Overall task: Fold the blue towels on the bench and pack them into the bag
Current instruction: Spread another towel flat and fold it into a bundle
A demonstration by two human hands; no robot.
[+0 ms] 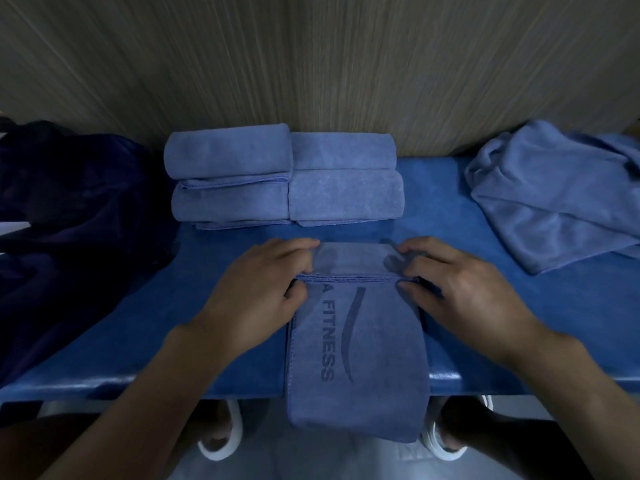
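Towelling first: the long blue microfibre towel printed FITNESS [356, 341] lies with its long axis running straight away from the person. Its near end hangs over the front edge of the blue padded surface [485, 216], and its far end is folded back so a stitched hem crosses it. Bare surface lies open on either side (four folded blue towels [284, 178] sit in two rows just beyond, against the wood-grain wall [311, 64]). A crumpled blue towel heap [554, 195] sits well apart at far right, the dark navy fabric bag [69, 209] at far left. The left hand [266, 289] and right hand [453, 289] each pinch one end of that hem, fingers curled.
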